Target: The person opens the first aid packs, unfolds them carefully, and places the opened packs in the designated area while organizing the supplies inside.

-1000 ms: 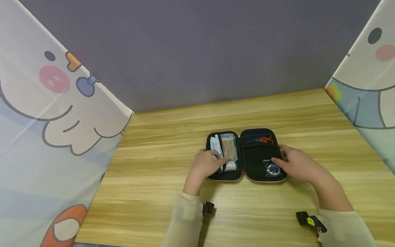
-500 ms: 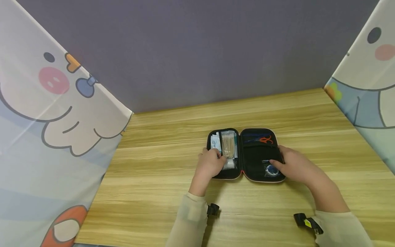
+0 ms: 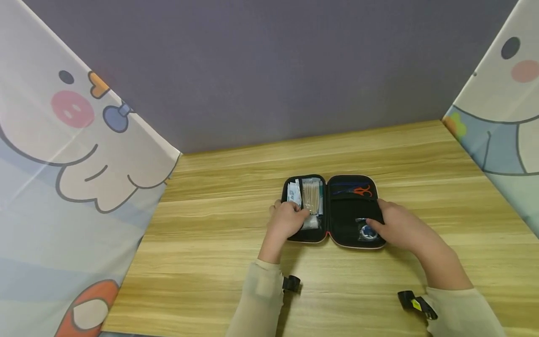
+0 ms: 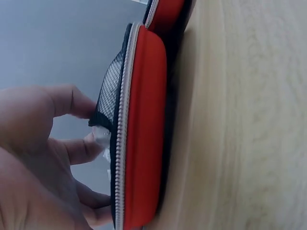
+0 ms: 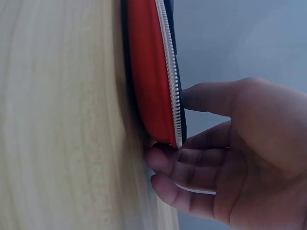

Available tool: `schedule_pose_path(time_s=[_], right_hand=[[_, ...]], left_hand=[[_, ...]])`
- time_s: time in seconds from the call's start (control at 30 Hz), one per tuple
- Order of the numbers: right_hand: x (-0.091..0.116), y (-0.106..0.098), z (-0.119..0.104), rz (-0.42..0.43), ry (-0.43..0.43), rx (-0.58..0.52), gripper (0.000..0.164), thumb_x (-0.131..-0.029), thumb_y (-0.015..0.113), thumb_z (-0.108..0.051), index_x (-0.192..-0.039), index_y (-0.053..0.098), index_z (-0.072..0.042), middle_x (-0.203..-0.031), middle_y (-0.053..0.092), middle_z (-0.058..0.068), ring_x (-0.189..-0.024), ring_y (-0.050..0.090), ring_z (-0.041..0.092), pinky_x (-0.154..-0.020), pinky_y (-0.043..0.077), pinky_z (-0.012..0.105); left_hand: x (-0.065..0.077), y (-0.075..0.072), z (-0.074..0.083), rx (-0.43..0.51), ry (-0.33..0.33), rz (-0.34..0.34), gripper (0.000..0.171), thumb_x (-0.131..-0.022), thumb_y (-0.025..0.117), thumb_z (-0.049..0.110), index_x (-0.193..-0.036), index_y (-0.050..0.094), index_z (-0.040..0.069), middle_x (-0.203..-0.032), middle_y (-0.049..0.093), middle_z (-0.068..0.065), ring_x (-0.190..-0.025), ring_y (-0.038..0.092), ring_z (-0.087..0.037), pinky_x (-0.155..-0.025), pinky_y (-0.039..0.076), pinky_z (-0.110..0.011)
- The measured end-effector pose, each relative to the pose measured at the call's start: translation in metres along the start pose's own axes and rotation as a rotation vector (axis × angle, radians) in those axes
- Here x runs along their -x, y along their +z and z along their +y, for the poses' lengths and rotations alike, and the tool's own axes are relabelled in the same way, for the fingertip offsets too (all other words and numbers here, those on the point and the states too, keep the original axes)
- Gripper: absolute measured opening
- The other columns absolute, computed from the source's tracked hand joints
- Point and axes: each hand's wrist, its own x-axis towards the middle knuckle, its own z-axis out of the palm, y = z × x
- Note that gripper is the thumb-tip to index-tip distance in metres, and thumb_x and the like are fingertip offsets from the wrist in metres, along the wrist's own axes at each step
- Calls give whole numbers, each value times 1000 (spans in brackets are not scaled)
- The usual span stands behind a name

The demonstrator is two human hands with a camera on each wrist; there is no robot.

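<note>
A first-aid case (image 3: 351,210) lies unfolded on the table, black inside with a red shell (image 4: 146,124) and pale zip. My left hand (image 3: 286,222) holds its left half, thumb at the edge of a mesh pocket (image 4: 109,86) and forefinger by a clear-wrapped white item (image 4: 101,136). That half carries white packets (image 3: 294,192), bagged cotton swabs (image 3: 311,196) and a white bundle (image 3: 310,223). On the right half are orange-handled scissors (image 3: 363,190) and a bagged blue-and-white roll (image 3: 369,232). My right hand (image 3: 400,229) grips the outer rim, thumb inside and fingers underneath.
The wood-grain table (image 3: 210,243) meets a grey back panel (image 3: 273,70). Cartoon-printed cloth hangs at the left (image 3: 33,196) and right. Both wrists wear a small black camera (image 3: 291,283) on a strap.
My left hand has shifted a little right and its fingers have drawn closer in. The case's right edge and my right hand have moved slightly left.
</note>
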Motion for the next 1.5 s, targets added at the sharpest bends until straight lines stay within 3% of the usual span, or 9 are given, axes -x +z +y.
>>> schedule_pose_path(time_s=[0.17,0.33,0.47,0.57,0.63,0.83,1.1,1.33,1.5], right_hand=[[0,0,-1,-3,6,5,81,-105,64,-30,-148,31,30,-148,43,52,-137,47,66,-111,43,74],[0,0,-1,-7,13,0,82,-105,63,-31,-150,29,29,-150,40,52,-139,44,67,-113,40,74],[-1,0,0,-11,16,-13,83,-105,62,-32,-151,29,28,-151,39,52,-140,42,67,-114,39,75],[0,0,1,-11,12,-18,82,-105,63,-32,-151,30,28,-151,39,52,-139,43,67,-114,40,75],[1,0,2,-8,4,-22,82,-105,63,-32,-151,30,28,-150,40,52,-139,43,67,-113,40,75],[3,-1,2,30,-45,-71,76,-106,64,-29,-152,35,24,-148,49,47,-137,50,63,-110,44,73],[0,-6,-3,69,-35,-219,63,-109,57,-20,-153,36,20,-120,69,33,-97,68,34,-81,55,48],[1,-8,-11,107,-30,-260,54,-110,51,-15,-152,42,17,-125,66,36,-99,70,36,-78,56,44],[4,-11,-19,87,-11,-380,55,-114,47,-23,-159,39,8,-132,63,34,-85,71,21,-63,56,30]], left_hand=[[-2,-2,-4,87,47,4,48,-96,69,27,-53,50,16,-114,64,-29,-126,48,-46,-80,52,-47],[-5,-7,-12,161,93,1,37,-91,74,19,-58,58,15,-60,52,0,-75,56,-24,-60,46,-29],[-6,-12,-17,189,74,-30,16,-94,73,22,-93,71,6,-89,71,-8,-84,64,-23,-72,56,-34],[-7,-16,-22,259,14,-22,37,-100,70,27,-127,62,4,-138,65,-25,-123,64,-38,-103,55,-51],[-7,-18,-24,338,-15,1,42,-102,68,27,-135,55,5,-149,57,-29,-136,58,-43,-111,50,-58],[-6,-28,-27,446,-40,125,36,-105,65,23,-136,58,7,-139,63,-25,-127,64,-40,-101,56,-53],[1,-44,-18,512,79,266,27,-104,63,11,-129,64,1,-127,72,-20,-98,73,-30,-78,61,-35],[6,-46,-1,589,194,190,27,-106,62,10,-130,73,7,-130,74,-15,-83,74,-19,-65,66,-34],[7,-40,6,585,236,113,30,-106,63,13,-135,72,12,-134,73,-11,-87,75,-20,-67,67,-35]])
